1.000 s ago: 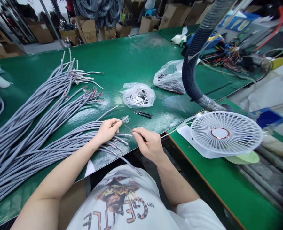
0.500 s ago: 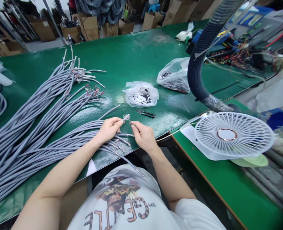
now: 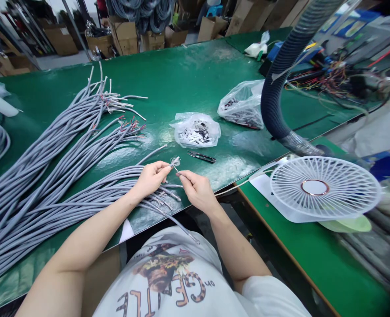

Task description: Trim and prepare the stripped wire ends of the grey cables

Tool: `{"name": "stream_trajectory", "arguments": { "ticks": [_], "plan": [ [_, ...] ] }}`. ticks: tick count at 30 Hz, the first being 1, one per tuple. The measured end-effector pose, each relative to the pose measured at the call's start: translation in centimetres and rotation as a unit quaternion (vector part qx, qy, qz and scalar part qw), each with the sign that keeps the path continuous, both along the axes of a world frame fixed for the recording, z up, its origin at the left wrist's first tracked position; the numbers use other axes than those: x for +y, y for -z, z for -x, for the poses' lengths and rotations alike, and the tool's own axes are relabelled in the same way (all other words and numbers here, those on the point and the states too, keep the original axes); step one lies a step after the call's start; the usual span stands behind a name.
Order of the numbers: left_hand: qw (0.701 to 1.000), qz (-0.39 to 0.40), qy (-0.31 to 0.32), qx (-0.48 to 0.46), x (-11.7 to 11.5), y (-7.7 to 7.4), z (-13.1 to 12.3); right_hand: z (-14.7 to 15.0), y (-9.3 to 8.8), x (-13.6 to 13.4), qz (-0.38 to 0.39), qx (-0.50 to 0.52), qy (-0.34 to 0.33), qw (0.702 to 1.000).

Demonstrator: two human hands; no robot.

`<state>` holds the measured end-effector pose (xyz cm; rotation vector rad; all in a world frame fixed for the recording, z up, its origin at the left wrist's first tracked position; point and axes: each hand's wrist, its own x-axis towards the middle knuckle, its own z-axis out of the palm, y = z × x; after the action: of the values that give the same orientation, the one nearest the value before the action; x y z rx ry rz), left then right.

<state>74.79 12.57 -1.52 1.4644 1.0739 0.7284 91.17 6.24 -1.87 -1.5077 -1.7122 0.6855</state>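
My left hand (image 3: 152, 178) is closed, pinching a grey cable near its stripped end. Fine silvery strands (image 3: 175, 161) fan out loosely beyond its fingertips. Close beside it, my right hand (image 3: 197, 188) is closed on a thin, dark, rod-like piece (image 3: 176, 170) whose tip reaches into those strands; whether it is a pick or a wire I cannot tell. Under and left of my hands lies a bundle of grey cables (image 3: 98, 190), several with bared ends. Small thread snips (image 3: 202, 156) lie just beyond my right hand. Behind them, an open plastic bag (image 3: 198, 130) holds black and white small pieces.
Two more grey cable bundles (image 3: 65, 114) with stripped ends lie at left. Another plastic bag (image 3: 243, 105) stands by a thick black hose (image 3: 271, 97). At right, a white round fan (image 3: 327, 187) sits by the table edge. Cardboard boxes (image 3: 125, 37) line the back.
My right hand has drawn slightly back from the strands, so more of the thin piece shows. My left hand stays nearly still, and the view has shifted a little.
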Motion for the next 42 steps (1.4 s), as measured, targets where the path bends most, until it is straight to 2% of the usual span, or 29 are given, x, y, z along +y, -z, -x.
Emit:
{"name": "stream_trajectory", "arguments": {
  "ticks": [12, 27, 32, 38, 42],
  "plan": [
    [1.0, -0.015, -0.016, -0.001, -0.4, -0.5, -0.2, 0.2, -0.1, 0.0, 0.017, 0.055, 0.003, 0.998],
    [1.0, -0.028, 0.002, 0.008, -0.5, -0.1, -0.2, 0.7, 0.4, 0.4, 0.004, 0.104, 0.016, 0.994],
    [0.998, -0.06, 0.027, 0.023, -0.8, 0.2, -0.2, 0.6, 0.4, 0.7, -0.005, 0.131, 0.017, 0.991],
    [0.989, -0.115, 0.037, 0.087, -1.1, 0.5, -0.3, 0.7, 1.0, 1.2, 0.014, 0.246, 0.041, 0.968],
    [0.99, -0.12, 0.033, 0.072, -1.0, 0.7, -0.3, 1.1, 0.2, 0.8, 0.005, 0.223, 0.033, 0.974]
  ]
}}
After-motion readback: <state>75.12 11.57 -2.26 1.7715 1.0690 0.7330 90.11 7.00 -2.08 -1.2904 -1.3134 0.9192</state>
